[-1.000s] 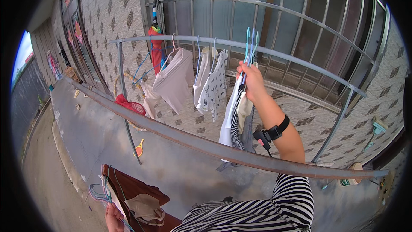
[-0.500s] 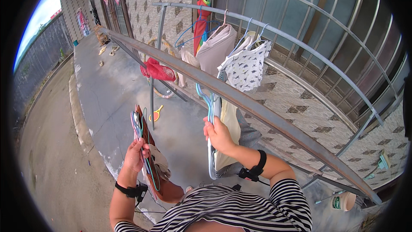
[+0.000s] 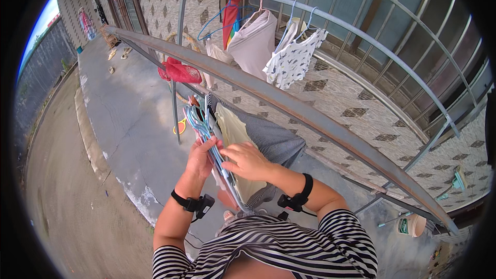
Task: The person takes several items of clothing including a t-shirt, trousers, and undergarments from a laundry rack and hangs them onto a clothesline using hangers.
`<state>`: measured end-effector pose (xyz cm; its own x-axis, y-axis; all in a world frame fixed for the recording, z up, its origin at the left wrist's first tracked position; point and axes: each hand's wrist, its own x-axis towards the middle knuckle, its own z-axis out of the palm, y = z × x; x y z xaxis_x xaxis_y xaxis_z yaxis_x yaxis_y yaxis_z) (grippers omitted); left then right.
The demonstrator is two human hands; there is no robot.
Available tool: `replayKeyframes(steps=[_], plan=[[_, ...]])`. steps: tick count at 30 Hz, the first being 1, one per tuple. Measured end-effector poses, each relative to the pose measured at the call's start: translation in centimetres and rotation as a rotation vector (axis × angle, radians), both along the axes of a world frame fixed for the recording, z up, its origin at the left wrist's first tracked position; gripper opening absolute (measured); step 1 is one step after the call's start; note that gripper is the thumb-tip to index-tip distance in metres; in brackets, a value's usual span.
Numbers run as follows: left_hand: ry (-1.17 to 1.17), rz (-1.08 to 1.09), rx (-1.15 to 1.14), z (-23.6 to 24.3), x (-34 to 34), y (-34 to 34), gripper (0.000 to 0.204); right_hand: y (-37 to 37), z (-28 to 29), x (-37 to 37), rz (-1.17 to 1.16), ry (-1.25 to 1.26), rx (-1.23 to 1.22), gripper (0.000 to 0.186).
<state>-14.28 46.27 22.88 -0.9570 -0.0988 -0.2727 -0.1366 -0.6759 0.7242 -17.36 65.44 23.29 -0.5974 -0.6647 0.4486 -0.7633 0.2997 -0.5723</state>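
Observation:
In front of my body my left hand (image 3: 199, 160) is closed around a bundle of clothes hangers (image 3: 198, 120), mostly blue, with clothes hanging from them. My right hand (image 3: 245, 161) lies against the same bundle, its fingers stretched toward my left hand and loosely apart. Beneath it hangs a pale yellow garment (image 3: 232, 128). A grey striped garment (image 3: 274, 132) spreads out behind that, toward the wall. Lower parts of the bundle are hidden by my hands and by the cloth.
A rusty metal rail (image 3: 279, 101) crosses close ahead. On the curved rail (image 3: 351, 31) beyond hang a mauve garment (image 3: 253, 39) and a patterned white top (image 3: 295, 62). Red cloth (image 3: 181, 71) drapes at the left. A bucket (image 3: 412, 225) stands at right.
My two hands have come together. The hangers from my right hand now sit with those in my left hand, and the right fingers have loosened. The view has shifted slightly.

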Motion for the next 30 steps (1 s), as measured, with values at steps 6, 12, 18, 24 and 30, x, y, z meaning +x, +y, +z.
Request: replayKeyframes(steps=[6,12,18,24,30], plan=[[0.038,-0.038,0.083,2.8,-1.0,1.1,0.01,16.9,-13.8,-5.1,-0.783,-0.035,0.379,0.053],[0.078,-0.148,0.2,5.8,0.4,3.8,0.013,18.0,-18.1,-8.2,-0.928,-0.058,0.399,0.049],[0.109,-0.112,0.199,5.6,1.1,3.9,0.016,17.1,-12.2,-8.8,-0.84,-0.251,-0.124,0.045],[0.188,-0.052,0.326,5.7,3.5,-1.3,0.017,5.5,-2.4,-7.4,-0.381,-0.526,-0.756,0.041],[0.485,0.069,0.445,12.6,11.1,-10.8,0.028,-6.3,-1.0,-0.9,0.252,-0.723,-0.7,0.042]])
